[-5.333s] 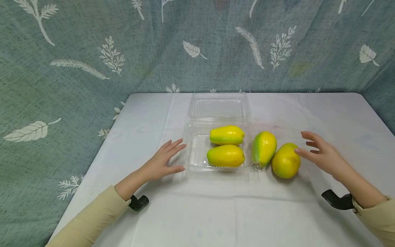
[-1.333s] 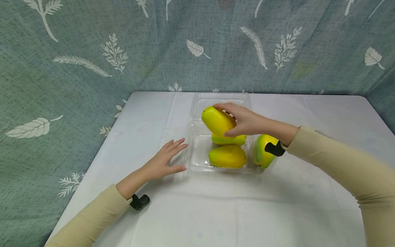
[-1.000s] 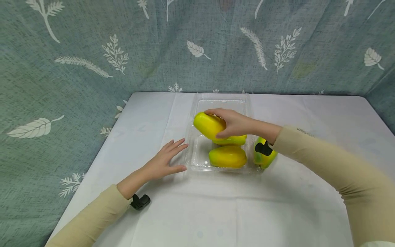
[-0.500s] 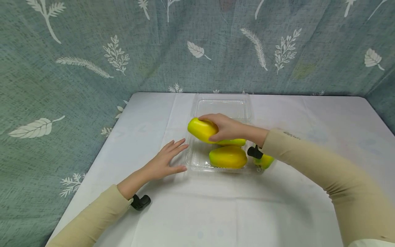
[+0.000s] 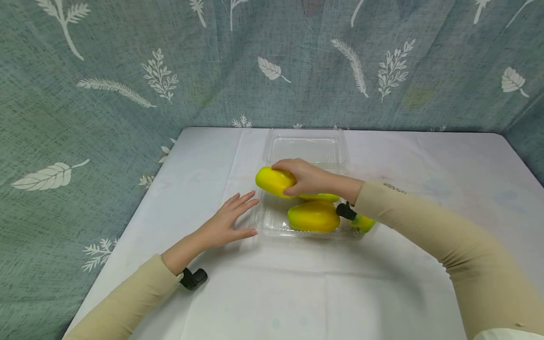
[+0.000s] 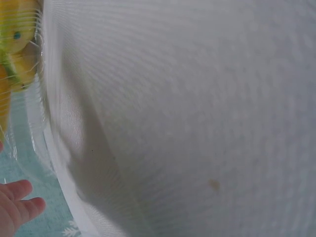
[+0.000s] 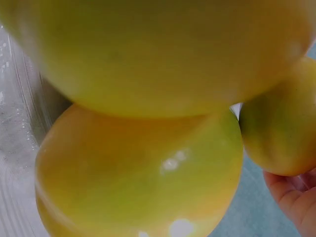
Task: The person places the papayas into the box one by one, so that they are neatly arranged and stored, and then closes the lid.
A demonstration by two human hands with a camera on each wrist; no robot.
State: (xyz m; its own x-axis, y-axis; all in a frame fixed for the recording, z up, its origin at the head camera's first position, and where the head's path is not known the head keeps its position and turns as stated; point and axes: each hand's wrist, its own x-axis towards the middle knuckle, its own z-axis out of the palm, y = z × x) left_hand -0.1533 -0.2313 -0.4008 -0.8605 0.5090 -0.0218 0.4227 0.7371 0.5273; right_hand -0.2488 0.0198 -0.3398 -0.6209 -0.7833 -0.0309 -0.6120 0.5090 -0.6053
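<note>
Nearest, two beige sleeves (image 5: 127,293) reach in over the white-covered table (image 5: 331,293). The left hand (image 5: 225,226) is toward the table's left edge, its grip slack and fingers spread, just beside a clear plastic box (image 5: 266,218). The front fruit (image 5: 313,217), yellow and green, lies inside the box. A side fruit (image 5: 362,224), partly hidden by the right cuff, sits just beside the box toward the table's right edge. The rear fruit (image 5: 323,197) lies in the box behind the front one. Above it, the right hand (image 5: 308,177) has its grip curled round a held fruit (image 5: 272,181) over the box's far left part; whether that fruit touches the box is hard to tell. The folded-back lid (image 5: 306,147) lies near the table's far edge, before a leaf-patterned cloth (image 5: 314,94).
</note>
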